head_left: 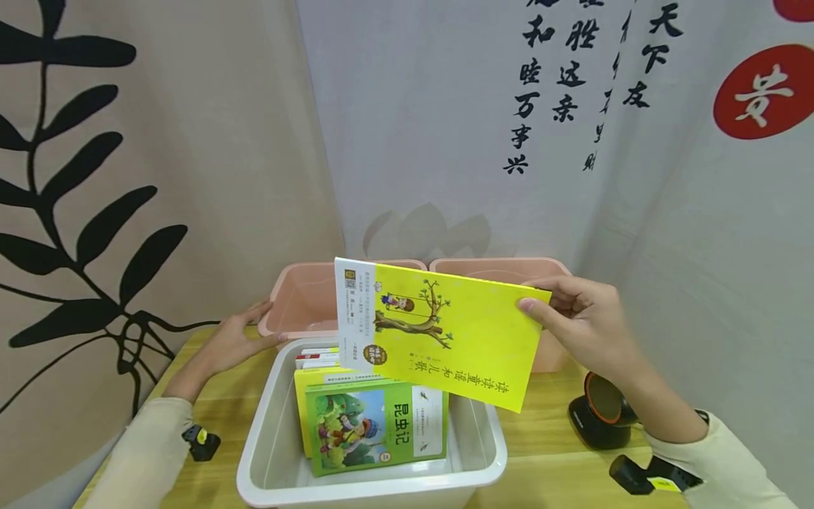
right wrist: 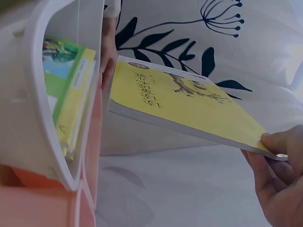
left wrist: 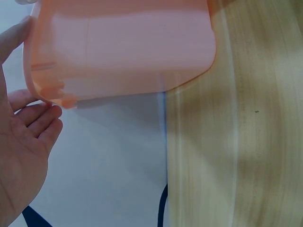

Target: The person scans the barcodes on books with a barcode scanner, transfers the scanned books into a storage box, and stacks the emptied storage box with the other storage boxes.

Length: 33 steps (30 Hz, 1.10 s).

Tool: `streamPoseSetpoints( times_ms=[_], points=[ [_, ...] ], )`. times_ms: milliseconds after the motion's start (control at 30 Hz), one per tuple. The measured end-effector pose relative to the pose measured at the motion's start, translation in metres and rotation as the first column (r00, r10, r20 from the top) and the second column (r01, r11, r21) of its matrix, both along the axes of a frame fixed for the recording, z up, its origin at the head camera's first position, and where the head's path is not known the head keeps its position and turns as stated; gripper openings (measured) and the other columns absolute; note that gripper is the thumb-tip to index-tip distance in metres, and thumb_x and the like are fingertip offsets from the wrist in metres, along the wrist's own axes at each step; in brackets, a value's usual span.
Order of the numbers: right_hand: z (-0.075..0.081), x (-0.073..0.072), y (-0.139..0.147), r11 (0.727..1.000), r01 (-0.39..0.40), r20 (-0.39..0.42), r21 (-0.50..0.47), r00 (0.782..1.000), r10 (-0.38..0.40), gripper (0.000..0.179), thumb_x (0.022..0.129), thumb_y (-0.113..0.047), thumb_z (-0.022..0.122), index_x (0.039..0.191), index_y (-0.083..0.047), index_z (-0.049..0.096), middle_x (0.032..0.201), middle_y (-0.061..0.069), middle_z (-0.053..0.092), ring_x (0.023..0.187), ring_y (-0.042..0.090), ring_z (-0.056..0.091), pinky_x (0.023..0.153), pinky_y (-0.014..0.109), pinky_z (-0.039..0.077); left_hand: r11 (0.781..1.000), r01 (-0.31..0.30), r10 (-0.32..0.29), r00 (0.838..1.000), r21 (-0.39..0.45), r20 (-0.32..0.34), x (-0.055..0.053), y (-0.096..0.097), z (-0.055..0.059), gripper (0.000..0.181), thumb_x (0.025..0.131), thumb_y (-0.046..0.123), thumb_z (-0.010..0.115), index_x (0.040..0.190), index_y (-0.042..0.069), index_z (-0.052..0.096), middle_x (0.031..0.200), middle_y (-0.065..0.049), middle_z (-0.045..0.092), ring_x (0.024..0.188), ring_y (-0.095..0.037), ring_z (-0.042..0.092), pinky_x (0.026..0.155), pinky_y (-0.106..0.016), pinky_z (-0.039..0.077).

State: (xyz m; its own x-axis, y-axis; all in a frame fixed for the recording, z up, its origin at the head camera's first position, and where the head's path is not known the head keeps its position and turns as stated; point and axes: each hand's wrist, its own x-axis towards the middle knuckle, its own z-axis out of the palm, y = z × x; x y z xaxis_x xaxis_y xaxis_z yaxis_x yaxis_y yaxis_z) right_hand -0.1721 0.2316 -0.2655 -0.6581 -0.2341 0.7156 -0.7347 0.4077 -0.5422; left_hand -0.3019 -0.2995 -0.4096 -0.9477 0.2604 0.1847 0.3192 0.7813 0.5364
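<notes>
My right hand [head_left: 588, 325] pinches a yellow paperback book [head_left: 477, 332] by its corner, thumb on the printed cover and fingers behind. The book hangs tilted in the air above a white bin [head_left: 254, 452]; its cover shows a tree with a child on a swing. Inside the white bin stand several books, a green book [head_left: 337, 459] in front. At the left, my left hand [head_left: 235, 343] grips the rim of the left pink bin [head_left: 299, 304]. The left wrist view shows its thumb [left wrist: 14, 40] on the rim and the other fingers curled beneath.
A second pink bin [head_left: 496, 267] stands at the back right, partly behind the yellow book. A black round device [head_left: 598, 417] sits on the wooden table [head_left: 534, 459] near my right forearm. Patterned curtains [head_left: 413, 106] hang behind the table.
</notes>
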Motion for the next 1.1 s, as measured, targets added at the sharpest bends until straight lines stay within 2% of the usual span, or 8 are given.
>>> streamPoseSetpoints(
  times_ms=[200,333,433,500,633,900,1100],
  points=[
    [0.009,0.007,0.019,0.994,0.103,-0.033,0.039,0.994,-0.102,0.02,0.082,0.012,0.077,0.099,0.001,0.077,0.073,-0.007,0.072,0.051,0.005,0.058,0.039,0.018,0.036,1.0,-0.006,0.006,1.0,0.005,0.012,0.003,0.0,-0.001,0.094,0.094,0.054,0.068,0.16,0.0,0.027,0.167,-0.021,0.021,0.148,-0.055,0.025,0.11,-0.077,0.027],
    [0.015,0.01,0.033,0.989,0.136,-0.062,0.054,0.989,-0.132,0.02,0.084,0.012,0.077,0.101,0.003,0.076,0.076,-0.007,0.074,0.054,0.003,0.063,0.04,0.014,0.04,1.0,-0.007,0.007,1.0,0.01,0.018,0.003,0.001,-0.001,0.094,0.095,0.054,0.068,0.16,0.0,0.026,0.167,-0.022,0.02,0.148,-0.055,0.024,0.111,-0.077,0.027],
    [0.018,0.014,0.043,0.985,0.169,-0.063,0.042,0.984,-0.166,0.021,0.083,0.013,0.076,0.102,0.005,0.076,0.079,-0.005,0.075,0.057,0.004,0.066,0.046,0.012,0.047,1.0,-0.006,0.006,1.0,0.009,0.02,0.003,0.001,-0.001,0.094,0.095,0.053,0.067,0.16,-0.002,0.026,0.167,-0.023,0.02,0.147,-0.056,0.024,0.111,-0.077,0.027],
    [0.02,0.017,0.049,0.978,0.206,-0.056,0.025,0.977,-0.204,0.021,0.082,0.014,0.076,0.101,0.005,0.076,0.077,-0.006,0.075,0.056,0.004,0.064,0.045,0.013,0.043,1.0,-0.007,0.007,1.0,0.005,0.022,0.003,0.001,-0.001,0.094,0.095,0.053,0.067,0.159,-0.002,0.026,0.166,-0.024,0.021,0.147,-0.056,0.025,0.111,-0.077,0.027],
    [0.023,0.022,0.062,0.963,0.269,-0.056,0.011,0.962,-0.268,0.023,0.08,0.017,0.076,0.102,0.007,0.075,0.076,-0.012,0.073,0.054,0.003,0.061,0.048,0.012,0.045,1.0,-0.007,0.007,1.0,0.002,0.026,0.003,0.001,-0.002,0.094,0.095,0.053,0.066,0.16,-0.002,0.026,0.166,-0.024,0.02,0.147,-0.057,0.024,0.111,-0.077,0.027],
    [0.026,0.031,0.087,0.919,0.39,-0.065,0.055,0.92,-0.386,0.016,0.083,0.011,0.077,0.098,0.006,0.074,0.073,-0.022,0.068,0.051,-0.001,0.056,0.045,0.013,0.04,1.0,-0.01,0.01,0.999,0.006,0.033,0.003,0.001,-0.001,0.094,0.095,0.054,0.067,0.161,0.001,0.025,0.167,-0.021,0.02,0.147,-0.056,0.023,0.11,-0.078,0.026],
    [0.022,0.038,0.103,0.887,0.454,-0.023,0.085,0.891,-0.454,0.015,0.086,0.007,0.077,0.101,0.005,0.074,0.075,-0.024,0.066,0.053,-0.001,0.057,0.052,0.008,0.046,1.0,0.001,0.0,1.0,-0.012,0.012,0.002,0.0,0.0,0.093,0.095,0.053,0.066,0.16,0.0,0.025,0.166,-0.023,0.021,0.146,-0.057,0.026,0.11,-0.077,0.027]
  ],
)
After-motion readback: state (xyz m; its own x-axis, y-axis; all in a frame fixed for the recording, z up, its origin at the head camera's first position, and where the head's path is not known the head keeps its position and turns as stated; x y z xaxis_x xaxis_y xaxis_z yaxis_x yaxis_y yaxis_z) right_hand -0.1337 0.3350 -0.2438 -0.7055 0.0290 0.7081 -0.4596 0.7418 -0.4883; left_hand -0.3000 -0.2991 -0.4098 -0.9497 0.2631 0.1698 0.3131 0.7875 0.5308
